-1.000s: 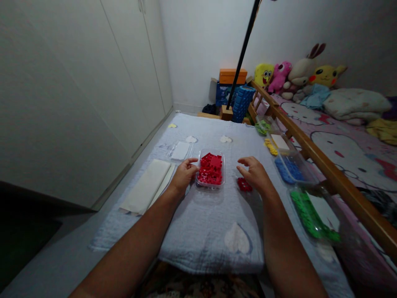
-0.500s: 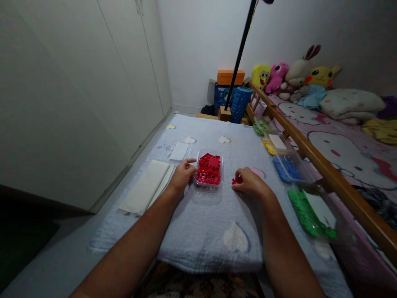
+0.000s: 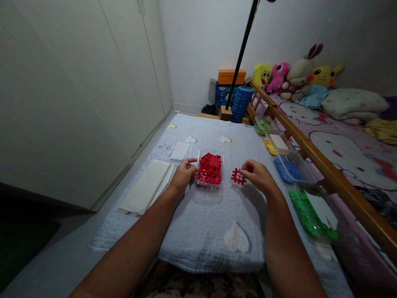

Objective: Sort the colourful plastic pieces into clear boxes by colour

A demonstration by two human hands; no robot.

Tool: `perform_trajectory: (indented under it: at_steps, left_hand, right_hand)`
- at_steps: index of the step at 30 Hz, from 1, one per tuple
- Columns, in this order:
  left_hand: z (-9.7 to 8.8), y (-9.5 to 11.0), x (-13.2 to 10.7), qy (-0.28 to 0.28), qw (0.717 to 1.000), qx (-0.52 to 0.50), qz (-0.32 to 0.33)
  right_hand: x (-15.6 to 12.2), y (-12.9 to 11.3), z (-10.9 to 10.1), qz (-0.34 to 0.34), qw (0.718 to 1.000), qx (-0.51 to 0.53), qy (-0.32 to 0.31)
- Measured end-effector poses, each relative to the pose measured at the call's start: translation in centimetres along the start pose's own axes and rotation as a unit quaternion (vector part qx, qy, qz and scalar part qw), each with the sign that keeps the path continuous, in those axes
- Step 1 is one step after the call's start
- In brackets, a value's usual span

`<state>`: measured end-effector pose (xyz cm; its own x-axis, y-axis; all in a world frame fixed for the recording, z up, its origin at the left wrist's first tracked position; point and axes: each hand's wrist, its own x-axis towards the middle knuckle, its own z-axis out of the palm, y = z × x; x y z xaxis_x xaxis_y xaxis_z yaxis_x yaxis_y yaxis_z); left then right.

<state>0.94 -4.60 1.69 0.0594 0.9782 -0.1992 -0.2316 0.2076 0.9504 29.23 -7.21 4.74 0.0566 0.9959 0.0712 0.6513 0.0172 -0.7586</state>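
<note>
A clear plastic box [image 3: 211,187] full of red plastic building pieces [image 3: 210,167] stands on the cloth-covered surface in front of me. My left hand [image 3: 185,174] grips the box by its left side, fingers at the rim. Right of the box, my right hand [image 3: 256,175] pinches a red lattice-shaped building piece [image 3: 238,176] by its right edge. That piece is held up just above the cloth, its square openings facing me.
A clear lid with a white card [image 3: 180,150] and folded cream cloth [image 3: 145,186] lie at left. Along the wooden bed rail [image 3: 297,142] stand boxes of blue pieces [image 3: 288,169], green pieces [image 3: 310,215] and light green pieces [image 3: 262,127], with yellow pieces [image 3: 269,147] nearby.
My right hand has lifted and turned the red piece, so its lattice face now shows; before, the fingers mostly covered it. The left hand stays at the box.
</note>
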Motion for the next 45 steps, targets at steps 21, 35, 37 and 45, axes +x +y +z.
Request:
perform_trajectory:
  at_steps: [21, 35, 37, 45]
  left_hand:
    - [-0.2, -0.2, 0.3, -0.016, 1.000, -0.010, 0.001]
    - [-0.3, -0.3, 0.3, -0.019, 1.000, -0.011, 0.003]
    - [-0.3, -0.3, 0.3, -0.021, 1.000, -0.012, 0.000]
    - [-0.2, -0.1, 0.2, -0.016, 1.000, -0.012, 0.005]
  right_hand:
    - [0.2, -5.5, 8.7, -0.331, 0.931, -0.101, 0.120]
    - [-1.0, -4.8, 8.3, -0.337, 0.934, -0.108, 0.045]
    - [-0.9, -4.6, 8.5, -0.327, 0.937, -0.109, 0.050]
    - [-0.9, -4.6, 9.1, -0.321, 0.941, -0.102, 0.028]
